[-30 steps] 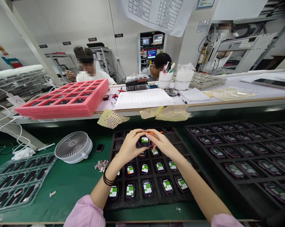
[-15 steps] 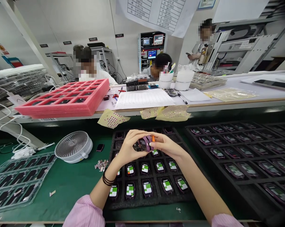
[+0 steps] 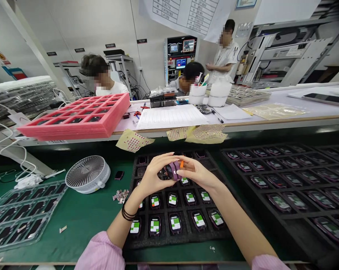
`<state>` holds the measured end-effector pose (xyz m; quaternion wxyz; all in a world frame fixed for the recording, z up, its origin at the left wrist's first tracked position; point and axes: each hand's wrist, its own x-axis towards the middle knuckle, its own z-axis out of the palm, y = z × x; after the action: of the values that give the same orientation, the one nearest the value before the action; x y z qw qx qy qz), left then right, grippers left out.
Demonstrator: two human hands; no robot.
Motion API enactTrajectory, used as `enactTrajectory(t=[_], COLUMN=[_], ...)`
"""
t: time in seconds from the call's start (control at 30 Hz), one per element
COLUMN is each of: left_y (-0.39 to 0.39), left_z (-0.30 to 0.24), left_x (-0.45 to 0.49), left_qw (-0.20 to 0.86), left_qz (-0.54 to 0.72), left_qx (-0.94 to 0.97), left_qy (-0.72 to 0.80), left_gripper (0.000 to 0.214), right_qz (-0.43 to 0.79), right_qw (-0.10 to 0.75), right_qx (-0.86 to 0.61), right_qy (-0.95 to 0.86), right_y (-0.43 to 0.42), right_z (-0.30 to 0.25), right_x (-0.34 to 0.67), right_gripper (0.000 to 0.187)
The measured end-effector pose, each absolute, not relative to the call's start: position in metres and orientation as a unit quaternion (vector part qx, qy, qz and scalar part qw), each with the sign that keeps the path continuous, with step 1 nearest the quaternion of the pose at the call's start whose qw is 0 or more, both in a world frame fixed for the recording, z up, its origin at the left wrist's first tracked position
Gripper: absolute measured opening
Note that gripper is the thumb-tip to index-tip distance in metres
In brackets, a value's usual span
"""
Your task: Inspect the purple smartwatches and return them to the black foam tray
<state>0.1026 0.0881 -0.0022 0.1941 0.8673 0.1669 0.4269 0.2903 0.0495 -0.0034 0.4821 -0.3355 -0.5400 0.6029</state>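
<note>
At the centre of the frame, the left hand (image 3: 152, 175) and right hand (image 3: 199, 174) together grasped a purple-strapped smartwatch (image 3: 171, 171) with their fingers, an orange tab (image 3: 182, 164) sticking up beside it, just above the upper rows of a black foam tray (image 3: 186, 238).

A purple-banded smartwatch (image 3: 173, 170), held tilted on edge, orange tab (image 3: 182, 164) sticking up.

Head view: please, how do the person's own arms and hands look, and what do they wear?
The left hand and right hand are bare, with no gloves. The forearms run into pale pink, finely striped shirt sleeves: the left sleeve and right sleeve. Thin black bands circle the left wrist; the right wrist shows none.
</note>
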Motion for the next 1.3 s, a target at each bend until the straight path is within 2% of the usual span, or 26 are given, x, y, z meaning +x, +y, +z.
enactTrajectory(t=[0.37,0.5,0.57,0.7,0.73,0.9,1.3], left_y=[0.086,0.086,0.086,0.086,0.086,0.085,0.083], left_z=[-0.001,0.0,0.0,-0.001,-0.001,-0.003,-0.002], left_x=[0.106,0.105,0.104,0.103,0.103,0.104,0.103], left_qw=[0.2,0.19,0.188,0.241,0.254,0.285,0.295], left_qz=[0.433,0.442,0.451,0.444,0.44,0.438,0.436], left_qx=[0.864,0.861,0.855,0.841,0.837,0.823,0.817], left_qy=[0.159,0.165,0.172,0.195,0.203,0.222,0.235], left_gripper=[0.054,0.052,0.051,0.05,0.05,0.051,0.054], right_qz=[0.583,0.572,0.545,0.41,0.383,0.304,0.218], right_qw=[0.511,0.528,0.563,0.67,0.687,0.701,0.717], right_qx=[-0.346,-0.329,-0.325,-0.364,-0.368,-0.371,-0.315], right_qy=[-0.529,-0.535,-0.53,-0.5,-0.496,-0.527,-0.582], right_y=[0.043,0.047,0.05,0.044,0.04,0.018,0.018], right_z=[-0.001,0.0,0.002,0.012,0.014,0.02,0.01], right_x=[0.275,0.278,0.282,0.295,0.297,0.298,0.289], right_gripper=[0.045,0.052,0.054,0.028,0.027,0.044,0.041])
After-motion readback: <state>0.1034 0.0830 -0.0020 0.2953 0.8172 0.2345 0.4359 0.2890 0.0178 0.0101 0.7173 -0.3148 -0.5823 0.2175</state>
